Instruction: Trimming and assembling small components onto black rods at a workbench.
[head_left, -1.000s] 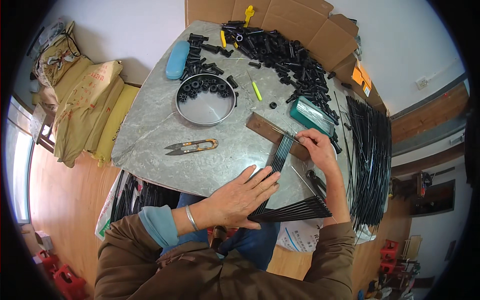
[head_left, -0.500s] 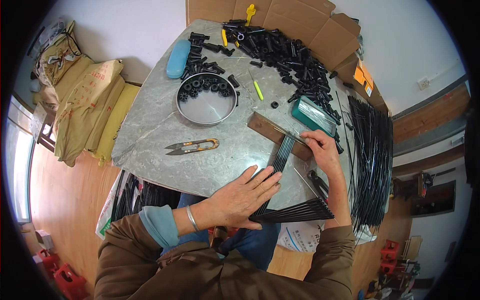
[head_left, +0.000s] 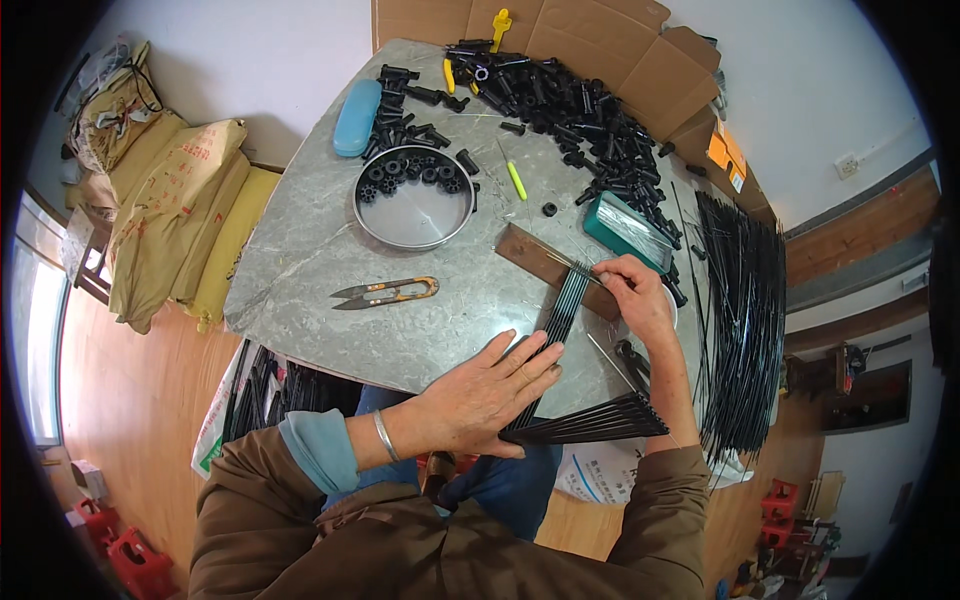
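Observation:
My left hand (head_left: 480, 395) lies flat with fingers stretched, pressing on a row of thin black strips (head_left: 565, 312). The strips run side by side up to a brown wooden block (head_left: 530, 262) and rest across it. At their far ends my right hand (head_left: 640, 295) is closed in a pinch on a thin brass-coloured metal rod (head_left: 562, 260), which crosses the strips. Nearer to me, a second fan of black strips (head_left: 600, 420) spreads from under my left palm toward my right forearm. The strips' middle part is hidden beneath my left fingers.
Orange-handled thread snips (head_left: 385, 293) lie left of the block, below a round metal bowl (head_left: 415, 220) holding black parts. A pile of black parts (head_left: 560, 110), a green tool (head_left: 516, 180), a teal box (head_left: 628, 232) and a black strip bundle (head_left: 740, 320) lie beyond and right.
My right hand has shifted slightly left and up along the ends of the strips. A white round edge now shows beside its wrist. My left hand stays put.

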